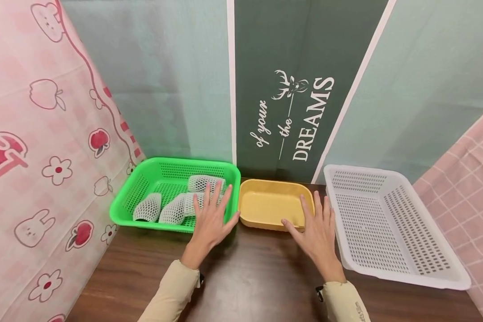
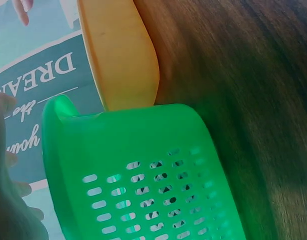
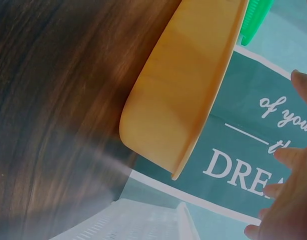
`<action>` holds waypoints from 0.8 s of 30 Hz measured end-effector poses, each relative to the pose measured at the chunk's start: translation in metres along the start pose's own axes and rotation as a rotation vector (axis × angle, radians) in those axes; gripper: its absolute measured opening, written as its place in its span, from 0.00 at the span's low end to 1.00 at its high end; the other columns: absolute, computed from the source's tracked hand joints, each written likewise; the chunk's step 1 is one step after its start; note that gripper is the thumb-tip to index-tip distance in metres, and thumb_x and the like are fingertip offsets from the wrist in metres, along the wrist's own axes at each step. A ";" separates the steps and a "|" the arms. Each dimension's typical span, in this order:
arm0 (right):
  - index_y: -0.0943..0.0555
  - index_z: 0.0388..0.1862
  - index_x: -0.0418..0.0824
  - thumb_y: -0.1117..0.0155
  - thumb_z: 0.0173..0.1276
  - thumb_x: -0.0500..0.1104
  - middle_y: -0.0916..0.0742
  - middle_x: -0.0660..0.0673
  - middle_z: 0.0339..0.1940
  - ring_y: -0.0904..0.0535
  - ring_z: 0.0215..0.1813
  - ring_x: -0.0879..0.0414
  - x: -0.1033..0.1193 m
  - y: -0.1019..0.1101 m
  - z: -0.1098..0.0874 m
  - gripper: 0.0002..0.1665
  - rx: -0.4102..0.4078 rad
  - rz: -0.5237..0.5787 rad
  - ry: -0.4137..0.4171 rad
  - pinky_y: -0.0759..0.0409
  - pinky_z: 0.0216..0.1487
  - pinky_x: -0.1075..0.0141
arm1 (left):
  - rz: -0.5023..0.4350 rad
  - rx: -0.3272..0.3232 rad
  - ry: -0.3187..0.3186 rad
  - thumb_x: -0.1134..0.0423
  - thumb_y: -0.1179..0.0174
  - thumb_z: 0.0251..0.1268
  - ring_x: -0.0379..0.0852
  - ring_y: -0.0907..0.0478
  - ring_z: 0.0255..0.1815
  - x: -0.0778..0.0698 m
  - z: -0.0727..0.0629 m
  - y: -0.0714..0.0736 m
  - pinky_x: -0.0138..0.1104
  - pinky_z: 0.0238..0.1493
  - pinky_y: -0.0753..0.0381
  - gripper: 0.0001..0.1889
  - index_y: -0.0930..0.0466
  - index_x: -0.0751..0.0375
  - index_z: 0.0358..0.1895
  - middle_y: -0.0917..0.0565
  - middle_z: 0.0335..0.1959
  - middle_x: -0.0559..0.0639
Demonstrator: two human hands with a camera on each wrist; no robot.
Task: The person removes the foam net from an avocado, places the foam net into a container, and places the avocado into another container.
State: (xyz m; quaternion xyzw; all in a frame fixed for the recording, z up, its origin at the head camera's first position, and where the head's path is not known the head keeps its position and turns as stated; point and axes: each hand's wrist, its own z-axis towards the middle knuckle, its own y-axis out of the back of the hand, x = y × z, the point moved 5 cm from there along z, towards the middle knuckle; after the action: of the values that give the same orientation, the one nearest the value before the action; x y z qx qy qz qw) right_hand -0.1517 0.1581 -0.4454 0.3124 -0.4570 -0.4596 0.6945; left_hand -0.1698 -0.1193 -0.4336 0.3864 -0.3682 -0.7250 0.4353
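My left hand point(image 1: 212, 219), fingers spread, is over the right front part of a green basket point(image 1: 145, 223). Inside that basket lie several things in white foam netting point(image 1: 173, 210); what the netting wraps is mostly hidden, though a dark end shows on the leftmost. My right hand point(image 1: 317, 230), also with spread fingers, is over the right end of a yellow tray point(image 1: 265, 203). Neither hand holds anything. In the left wrist view the left hand point(image 2: 13, 190) shows beside the green basket's rim; in the right wrist view the right hand point(image 3: 293, 190) is apart from the tray.
A white perforated basket point(image 1: 370, 223) stands to the right of the yellow tray, set at an angle. The brown wooden table point(image 1: 245, 277) extends in front. Printed cloth point(image 1: 281, 89) hangs behind, and pink cloths line both sides.
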 end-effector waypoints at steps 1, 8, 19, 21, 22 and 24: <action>0.37 0.77 0.45 0.34 0.58 0.68 0.42 0.31 0.80 0.56 0.81 0.31 0.000 0.001 0.000 0.54 0.000 -0.003 -0.002 0.53 0.74 0.34 | 0.003 0.003 0.002 0.38 0.48 0.66 0.62 0.51 0.81 0.000 0.001 -0.001 0.73 0.69 0.51 0.39 0.43 0.45 0.78 0.44 0.80 0.52; 0.38 0.77 0.46 0.34 0.56 0.69 0.43 0.31 0.80 0.56 0.81 0.32 0.000 0.001 0.000 0.55 -0.004 -0.007 -0.008 0.53 0.74 0.33 | 0.007 -0.025 0.003 0.36 0.47 0.63 0.66 0.51 0.80 -0.001 0.004 -0.004 0.74 0.68 0.52 0.41 0.43 0.45 0.78 0.44 0.80 0.56; 0.36 0.76 0.46 0.32 0.52 0.71 0.42 0.32 0.80 0.56 0.81 0.32 0.001 -0.001 0.002 0.57 -0.050 -0.006 -0.007 0.53 0.73 0.32 | -0.007 -0.017 0.037 0.34 0.46 0.61 0.66 0.56 0.81 -0.003 0.010 -0.010 0.75 0.68 0.56 0.42 0.45 0.41 0.78 0.48 0.81 0.54; 0.36 0.76 0.45 0.32 0.52 0.71 0.42 0.32 0.80 0.56 0.81 0.33 0.002 -0.002 0.002 0.58 -0.050 -0.013 -0.002 0.53 0.73 0.32 | -0.004 -0.013 0.040 0.33 0.46 0.61 0.66 0.57 0.81 -0.004 0.011 -0.011 0.75 0.68 0.56 0.43 0.45 0.41 0.78 0.48 0.82 0.54; 0.37 0.77 0.46 0.33 0.52 0.71 0.43 0.33 0.80 0.56 0.81 0.33 0.002 -0.002 0.002 0.58 -0.048 -0.015 -0.002 0.54 0.73 0.32 | -0.001 -0.011 0.040 0.33 0.45 0.60 0.65 0.58 0.81 -0.004 0.011 -0.011 0.74 0.68 0.56 0.43 0.45 0.41 0.78 0.49 0.82 0.54; 0.37 0.77 0.45 0.33 0.52 0.72 0.43 0.33 0.81 0.57 0.82 0.33 0.002 -0.003 0.003 0.58 -0.047 -0.018 -0.002 0.54 0.74 0.32 | 0.006 -0.004 0.045 0.33 0.45 0.60 0.65 0.59 0.82 -0.005 0.012 -0.012 0.74 0.68 0.56 0.43 0.46 0.41 0.79 0.50 0.82 0.53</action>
State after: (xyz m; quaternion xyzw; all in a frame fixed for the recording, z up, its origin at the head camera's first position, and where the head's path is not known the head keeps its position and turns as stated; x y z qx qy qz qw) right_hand -0.1548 0.1555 -0.4463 0.2997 -0.4436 -0.4769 0.6971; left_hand -0.1828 -0.1081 -0.4374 0.4007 -0.3578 -0.7157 0.4464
